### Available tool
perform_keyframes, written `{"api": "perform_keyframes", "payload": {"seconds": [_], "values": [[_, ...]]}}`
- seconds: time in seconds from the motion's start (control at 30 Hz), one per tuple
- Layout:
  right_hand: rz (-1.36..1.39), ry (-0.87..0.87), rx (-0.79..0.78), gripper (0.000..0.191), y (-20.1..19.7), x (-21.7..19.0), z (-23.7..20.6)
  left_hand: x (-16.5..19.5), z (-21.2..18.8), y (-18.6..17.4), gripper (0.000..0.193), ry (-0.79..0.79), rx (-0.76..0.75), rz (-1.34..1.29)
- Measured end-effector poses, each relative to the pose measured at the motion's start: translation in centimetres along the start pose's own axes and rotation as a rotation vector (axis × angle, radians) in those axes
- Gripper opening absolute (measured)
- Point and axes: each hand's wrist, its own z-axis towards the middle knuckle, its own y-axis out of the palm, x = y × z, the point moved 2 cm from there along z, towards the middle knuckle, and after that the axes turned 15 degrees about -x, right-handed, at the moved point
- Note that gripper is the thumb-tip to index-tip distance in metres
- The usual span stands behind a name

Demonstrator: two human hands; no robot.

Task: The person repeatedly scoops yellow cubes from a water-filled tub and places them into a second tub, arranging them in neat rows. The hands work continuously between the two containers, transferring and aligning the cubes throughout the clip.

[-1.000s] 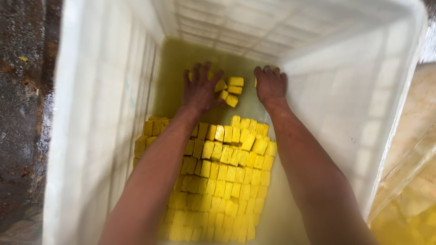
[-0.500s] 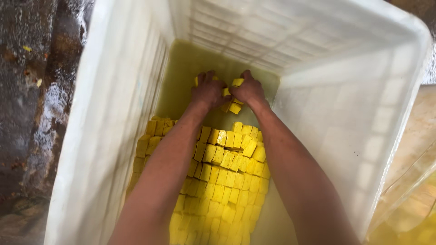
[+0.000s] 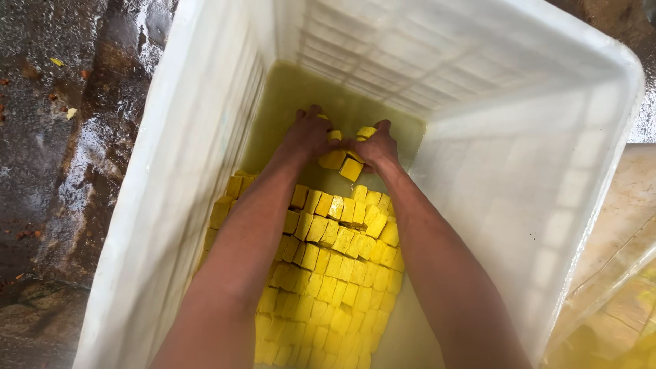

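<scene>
A: Grip first. What are the hands on?

B: Left hand and right hand are pressed toward each other at the far end of the white tub, closed together around a small clutch of yellow blocks. Fingers curl over the top of the clutch; one block hangs tilted at its near edge.

A: Touching the tub floor?

B: Can't tell. The hands sit low inside the tub, over the yellowish liquid that covers its floor.

A: Other blocks?

B: A large bed of yellow blocks fills the tub's near half, packed side by side in rough rows, lying between and under both forearms. A narrow strip of liquid separates that bed from the held clutch.

A: Outside the tub?

B: Left of the tub, wet dark ground with a few scraps. Right of the tub, a pale slab, and at its near corner a clear plastic sheet over something yellow.
</scene>
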Motion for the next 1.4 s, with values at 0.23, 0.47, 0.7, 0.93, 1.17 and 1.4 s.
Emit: {"api": "perform_keyframes", "payload": {"seconds": [0.23, 0.47, 0.7, 0.93, 1.17, 1.4], "values": [[-0.301, -0.315, 0.113, 0.075, -0.7, 0.8, 1.0, -1.2, -1.6, 0.2, 0.056, -0.176, 0.318, -0.171], [-0.412, -0.831, -0.032, 0.057, 0.6, 2.8, -0.9, -2.1, -2.0, 0.2, 0.053, -0.233, 0.424, -0.234], [-0.566, -0.751, 0.011, 0.055, 3.3, 5.9, -1.2, -5.2, -2.2, 0.8, 0.058, -0.337, 0.278, -0.359], [-0.574, -0.709, -0.008, 0.068, 2.5, 5.8, -0.3, -4.6, -3.0, 2.5, 0.056, -0.283, 0.505, -0.167], [-0.302, -0.675, -0.055, 0.063, 1.6, 4.1, -0.3, -6.0, -3.1, 2.3, 0.052, -0.294, 0.302, -0.389], [-0.655, -1.209, -0.062, 0.059, 3.5, 2.1, 0.4, -6.4, -4.5, 2.6, 0.049, -0.167, 0.396, -0.344]]}}
